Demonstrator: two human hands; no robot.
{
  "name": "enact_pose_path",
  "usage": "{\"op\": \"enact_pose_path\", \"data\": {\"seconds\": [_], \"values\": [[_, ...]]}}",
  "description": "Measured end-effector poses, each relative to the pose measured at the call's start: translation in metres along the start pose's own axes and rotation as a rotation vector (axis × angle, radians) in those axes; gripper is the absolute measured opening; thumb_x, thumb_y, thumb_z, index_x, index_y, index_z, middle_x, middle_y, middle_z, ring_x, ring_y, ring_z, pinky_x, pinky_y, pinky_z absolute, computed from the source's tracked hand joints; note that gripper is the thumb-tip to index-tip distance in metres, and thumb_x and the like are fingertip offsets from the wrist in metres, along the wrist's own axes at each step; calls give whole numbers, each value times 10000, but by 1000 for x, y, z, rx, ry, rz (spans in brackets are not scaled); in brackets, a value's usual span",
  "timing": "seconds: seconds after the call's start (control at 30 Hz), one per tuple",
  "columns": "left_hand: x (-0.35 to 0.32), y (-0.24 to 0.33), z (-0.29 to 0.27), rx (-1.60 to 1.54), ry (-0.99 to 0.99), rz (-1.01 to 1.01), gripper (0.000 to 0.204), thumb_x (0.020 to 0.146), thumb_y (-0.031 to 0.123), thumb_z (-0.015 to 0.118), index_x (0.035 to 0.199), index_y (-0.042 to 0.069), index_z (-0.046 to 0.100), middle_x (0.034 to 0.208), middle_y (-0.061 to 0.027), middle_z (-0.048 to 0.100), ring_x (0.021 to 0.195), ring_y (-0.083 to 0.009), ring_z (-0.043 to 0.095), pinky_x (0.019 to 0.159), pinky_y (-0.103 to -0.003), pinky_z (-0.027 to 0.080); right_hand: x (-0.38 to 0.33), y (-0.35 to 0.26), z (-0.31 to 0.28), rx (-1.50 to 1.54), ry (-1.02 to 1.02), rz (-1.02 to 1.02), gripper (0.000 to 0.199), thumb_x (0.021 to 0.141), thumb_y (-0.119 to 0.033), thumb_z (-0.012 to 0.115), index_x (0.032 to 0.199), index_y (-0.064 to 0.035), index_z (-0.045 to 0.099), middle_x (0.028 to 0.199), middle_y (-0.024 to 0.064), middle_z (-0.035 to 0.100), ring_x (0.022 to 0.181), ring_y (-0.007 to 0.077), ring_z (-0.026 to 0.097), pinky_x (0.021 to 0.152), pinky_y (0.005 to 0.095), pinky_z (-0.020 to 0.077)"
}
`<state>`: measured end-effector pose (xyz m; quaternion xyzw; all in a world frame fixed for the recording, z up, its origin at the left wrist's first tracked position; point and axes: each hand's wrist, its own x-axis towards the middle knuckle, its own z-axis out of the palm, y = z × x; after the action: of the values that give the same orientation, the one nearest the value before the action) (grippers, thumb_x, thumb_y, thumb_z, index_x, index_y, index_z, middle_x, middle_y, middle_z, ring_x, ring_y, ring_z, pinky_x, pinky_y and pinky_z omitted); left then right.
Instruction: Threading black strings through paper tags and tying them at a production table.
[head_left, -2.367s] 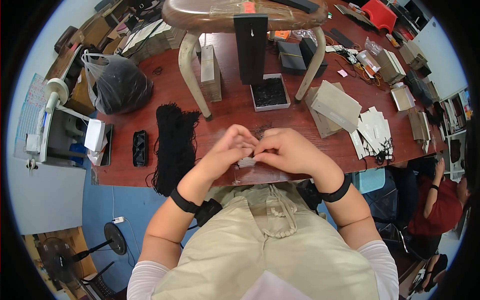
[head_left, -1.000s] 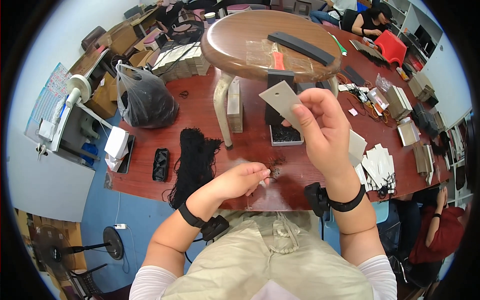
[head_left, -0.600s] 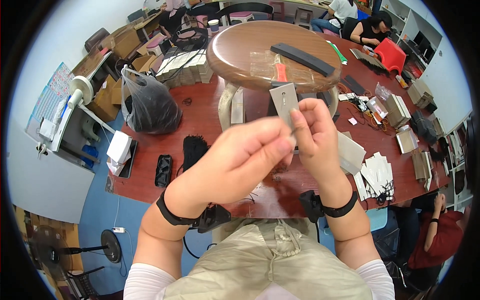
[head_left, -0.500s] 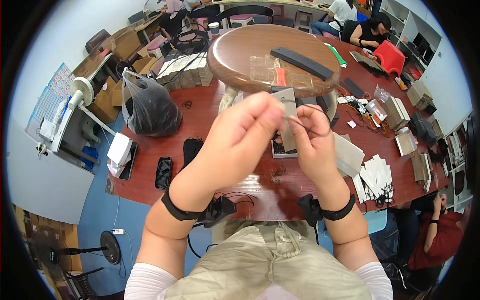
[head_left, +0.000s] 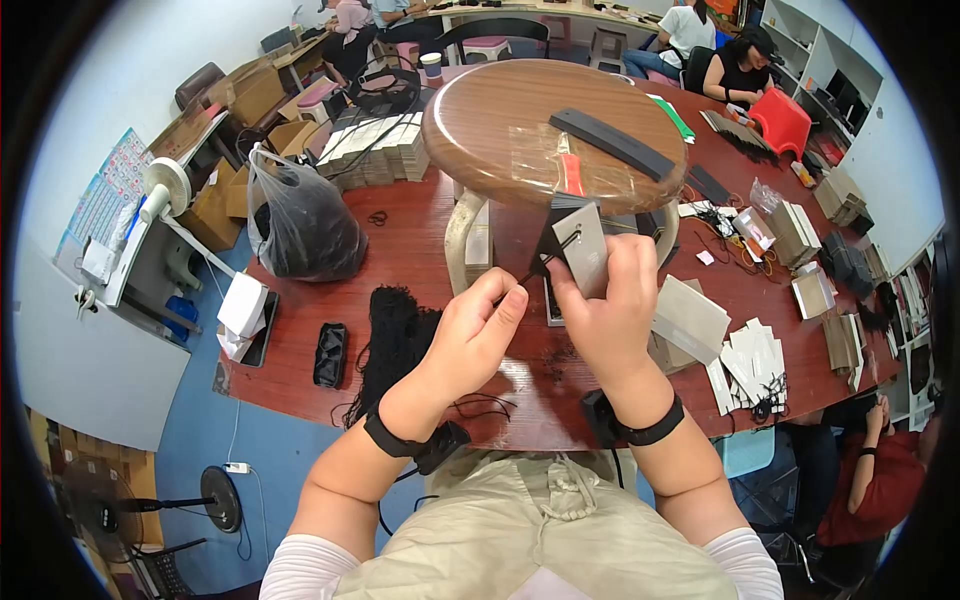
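My right hand (head_left: 612,318) grips a flat grey cardboard piece (head_left: 592,258) with a dark side, thumb in front and fingers behind. A black cord (head_left: 570,240) runs across its upper face. To the left, my left hand (head_left: 472,338) pinches a thin black strand between thumb and fingertips, drawn toward the card. The round wooden stool (head_left: 480,110) stands on the table just beyond both hands. On its seat lie a long black strip (head_left: 612,143) and a red-handled tool (head_left: 570,172) by clear tape. A heap of black cords (head_left: 393,335) lies beside my left forearm.
A plastic bag of black material (head_left: 305,220) and a black tray (head_left: 330,355) are on the left. Stacked pale cards (head_left: 385,150) stand behind the bag. At right lie grey card pieces (head_left: 692,318) and white strips (head_left: 748,365). Several other people sit around the room.
Both hands have come down toward me and moved apart, the left one down and left with the cord. The grey card now tilts in my right hand, showing its face.
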<state>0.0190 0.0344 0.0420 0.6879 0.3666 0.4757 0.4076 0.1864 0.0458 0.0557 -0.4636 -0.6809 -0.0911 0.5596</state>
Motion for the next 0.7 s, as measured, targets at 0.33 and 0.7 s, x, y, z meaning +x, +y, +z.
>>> {"op": "enact_pose_path", "data": {"seconds": [0.33, 0.7], "values": [[-4, 3, -1, 27, 23, -5, 296, 953, 285, 523, 852, 8, 537, 647, -28, 463, 588, -85, 396, 549, -256, 379, 8, 10, -27, -174, 88, -207, 362, 566, 6, 690, 912, -1, 582, 900, 129, 577, 777, 313, 547, 675, 399, 457], [-15, 5, -8, -21, -12, 24, 380, 986, 330, 453, 782, 12, 489, 651, -23, 419, 630, -92, 378, 574, -253, 368, 23, -20, -63, 251, -574, 398, 277, 659, -27, 730, 842, -47, 522, 809, 83, 618, 666, 222, 603, 584, 331, 474]]}}
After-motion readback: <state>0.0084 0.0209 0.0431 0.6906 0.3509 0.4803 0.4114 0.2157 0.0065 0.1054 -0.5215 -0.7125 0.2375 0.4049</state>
